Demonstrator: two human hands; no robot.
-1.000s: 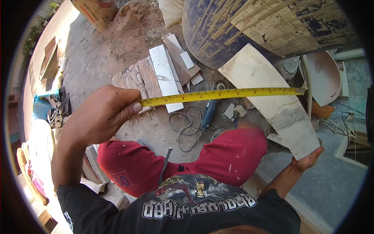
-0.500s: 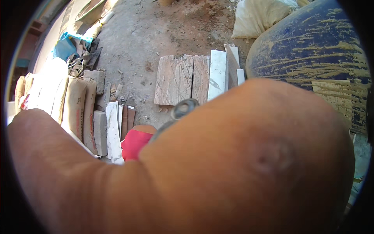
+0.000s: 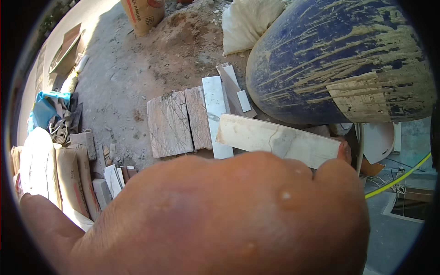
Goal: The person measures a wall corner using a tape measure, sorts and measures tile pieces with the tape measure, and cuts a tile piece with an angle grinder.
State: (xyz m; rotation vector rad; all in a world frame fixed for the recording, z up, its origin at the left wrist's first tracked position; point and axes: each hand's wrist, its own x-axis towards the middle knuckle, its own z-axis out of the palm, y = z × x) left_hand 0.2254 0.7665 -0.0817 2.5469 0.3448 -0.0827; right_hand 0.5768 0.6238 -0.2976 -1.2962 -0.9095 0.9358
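A hand that I take for my left hand (image 3: 220, 215) fills the lower part of the view, close up and slightly blurred. Its thumb points out to the left; the other fingers cannot be made out. Just beyond it, a pale marble tile strip (image 3: 279, 140) with grey veins lies slanted across the view. At the strip's right end shows a fingertip of what seems my right hand (image 3: 343, 150), gripping it; the rest is hidden. Past the strip lie two scored, reddish-brown blocks (image 3: 169, 123), with a white tile strip (image 3: 217, 114) along their right side.
A large, mud-streaked blue drum (image 3: 321, 59) stands at the right, beside a white sack (image 3: 247, 27). Filled paper sacks (image 3: 73, 178) line the left, near a blue plastic sheet (image 3: 43, 107). A brown sack (image 3: 144, 16) stands by loose soil (image 3: 188, 34). A yellow hose (image 3: 398, 176) runs at right.
The view has swung right. The marble strip with the fingertip at its end has come into sight. The near hand sits lower; the red cloth and grey ring-shaped part are out of sight.
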